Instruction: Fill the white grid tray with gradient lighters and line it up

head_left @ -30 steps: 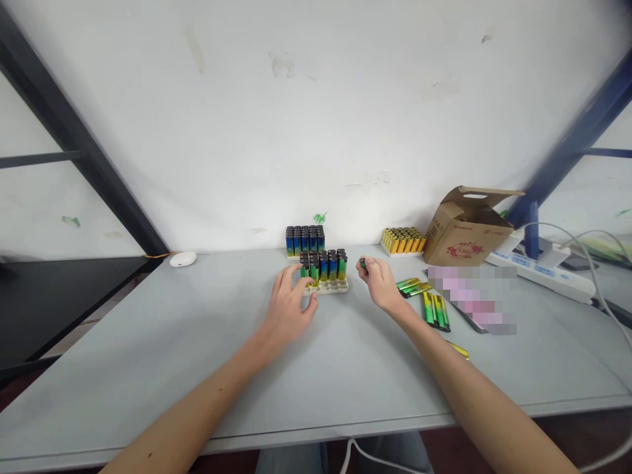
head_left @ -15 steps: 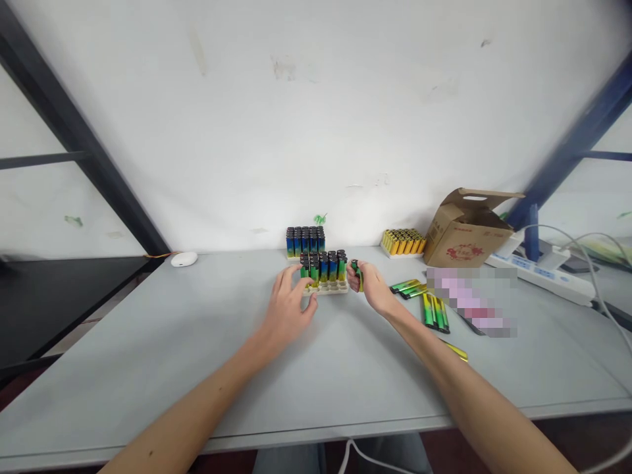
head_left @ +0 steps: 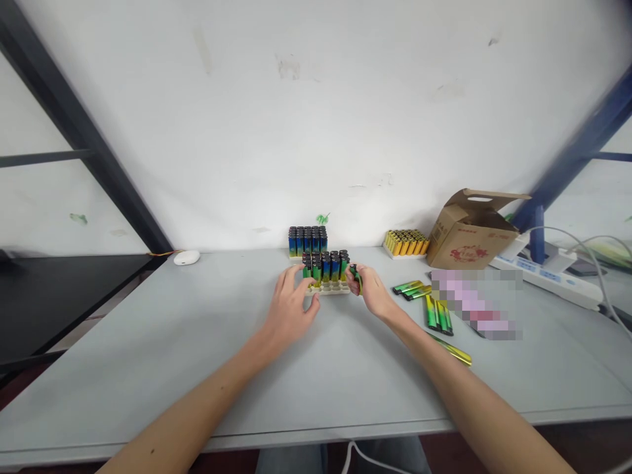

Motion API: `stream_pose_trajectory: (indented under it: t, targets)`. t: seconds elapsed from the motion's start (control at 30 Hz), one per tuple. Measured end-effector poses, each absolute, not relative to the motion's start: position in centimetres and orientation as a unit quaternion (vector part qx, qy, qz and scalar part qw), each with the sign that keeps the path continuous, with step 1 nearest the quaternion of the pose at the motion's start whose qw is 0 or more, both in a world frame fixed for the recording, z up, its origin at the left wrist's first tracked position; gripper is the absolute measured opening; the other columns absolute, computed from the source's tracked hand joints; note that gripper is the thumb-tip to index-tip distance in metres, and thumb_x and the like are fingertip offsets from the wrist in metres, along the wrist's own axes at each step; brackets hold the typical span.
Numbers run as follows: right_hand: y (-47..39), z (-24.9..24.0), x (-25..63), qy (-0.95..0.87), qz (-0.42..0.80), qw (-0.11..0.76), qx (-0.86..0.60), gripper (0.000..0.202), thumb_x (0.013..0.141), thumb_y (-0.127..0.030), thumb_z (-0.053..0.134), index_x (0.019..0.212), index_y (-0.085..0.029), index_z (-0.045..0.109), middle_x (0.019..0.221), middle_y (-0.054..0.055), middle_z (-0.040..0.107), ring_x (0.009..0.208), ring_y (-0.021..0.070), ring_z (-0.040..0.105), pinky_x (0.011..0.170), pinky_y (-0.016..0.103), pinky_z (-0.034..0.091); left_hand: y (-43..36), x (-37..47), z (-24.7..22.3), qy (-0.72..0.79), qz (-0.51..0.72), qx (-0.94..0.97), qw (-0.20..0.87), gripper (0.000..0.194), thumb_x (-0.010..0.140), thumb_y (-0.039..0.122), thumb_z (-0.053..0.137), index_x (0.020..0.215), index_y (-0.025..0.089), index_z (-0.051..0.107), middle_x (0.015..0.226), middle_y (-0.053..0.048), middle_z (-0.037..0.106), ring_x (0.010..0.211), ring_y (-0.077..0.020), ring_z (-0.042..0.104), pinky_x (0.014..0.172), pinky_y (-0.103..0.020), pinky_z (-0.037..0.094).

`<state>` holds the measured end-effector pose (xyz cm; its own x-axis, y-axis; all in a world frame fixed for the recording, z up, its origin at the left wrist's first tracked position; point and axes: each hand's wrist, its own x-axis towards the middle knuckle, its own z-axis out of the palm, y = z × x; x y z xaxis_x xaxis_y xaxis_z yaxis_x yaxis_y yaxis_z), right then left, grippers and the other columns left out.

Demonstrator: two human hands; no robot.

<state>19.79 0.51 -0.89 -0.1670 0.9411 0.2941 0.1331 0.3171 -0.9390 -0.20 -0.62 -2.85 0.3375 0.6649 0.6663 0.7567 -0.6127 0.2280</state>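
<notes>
My right hand (head_left: 371, 289) is closed around a green-and-yellow lighter (head_left: 357, 279) with a black top, just off the right end of a pale tray (head_left: 336, 288). Upright lighters (head_left: 326, 266) in green and blue fill the tray's back and left slots, while its front slots on the right show bare. At the tray's left front, my left hand (head_left: 292, 306) has its thumb and fingers apart, curved beside the nearest green lighters. Whether its fingertips touch them I cannot tell.
Behind stands another block of blue lighters (head_left: 307, 241). Yellow lighters (head_left: 407, 243) fill a tray beside an open cardboard box (head_left: 474, 234). Loose green-yellow lighters (head_left: 437, 313) lie at right near a blurred pink item (head_left: 469, 303), a power strip (head_left: 553, 280) and cables. A white case (head_left: 186, 257) sits left.
My right hand has come slightly left with the lighter, closer to the tray's right end. My left hand stays about where it was. The view has shifted a little.
</notes>
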Motion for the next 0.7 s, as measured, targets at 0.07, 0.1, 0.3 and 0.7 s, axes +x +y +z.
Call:
stream_pose_trajectory:
  t: [0.07, 0.1, 0.3, 0.7]
  targets:
    - [0.3, -0.7, 19.8, -0.655, 0.376, 0.493, -0.432, 0.029, 0.090, -0.031, 0.024, 0.065, -0.022, 0.036, 0.060, -0.003, 0.032, 0.056, 0.0140, 0.031, 0.055, 0.028, 0.029, -0.6, -0.2, -2.9, -0.437, -0.374, -0.816, 0.061, 0.017, 0.086, 0.019, 0.052, 0.102, 0.020, 0.059, 0.131, -0.013, 0.044, 0.124, -0.0295, 0.043, 0.101, -0.049, 0.044]
    - [0.2, -0.6, 19.8, -0.660, 0.360, 0.491, -0.440, 0.031, 0.091, -0.032, 0.023, 0.065, -0.022, 0.036, 0.060, -0.003, 0.033, 0.057, 0.0141, 0.033, 0.056, 0.028, 0.030, -0.6, -0.2, -2.9, -0.437, -0.372, -0.816, 0.061, 0.017, 0.086, 0.020, 0.052, 0.102, 0.020, 0.059, 0.131, -0.013, 0.044, 0.124, -0.0294, 0.043, 0.101, -0.048, 0.044]
    - [0.1, -0.6, 20.1, -0.657, 0.318, 0.491, -0.475, 0.014, 0.088, -0.027, 0.041, 0.100, -0.022, 0.043, 0.074, -0.003, 0.048, 0.066, 0.0149, 0.044, 0.064, 0.028, 0.037, -0.6, -0.2, -2.8, -0.435, -0.366, -0.820, 0.060, 0.018, 0.087, 0.020, 0.051, 0.103, 0.019, 0.059, 0.132, -0.014, 0.044, 0.125, -0.0297, 0.042, 0.101, -0.049, 0.043]
    - [-0.8, -0.2, 19.2, -0.784, 0.206, 0.428, -0.399, 0.024, 0.095, -0.032, 0.043, 0.109, -0.021, 0.059, 0.108, 0.010, 0.057, 0.104, 0.0226, 0.052, 0.092, 0.037, 0.041, -0.6, -0.3, -2.8, -0.433, -0.372, -0.819, 0.057, 0.018, 0.087, 0.019, 0.051, 0.103, 0.021, 0.058, 0.131, -0.013, 0.044, 0.124, -0.0277, 0.044, 0.100, -0.047, 0.044]
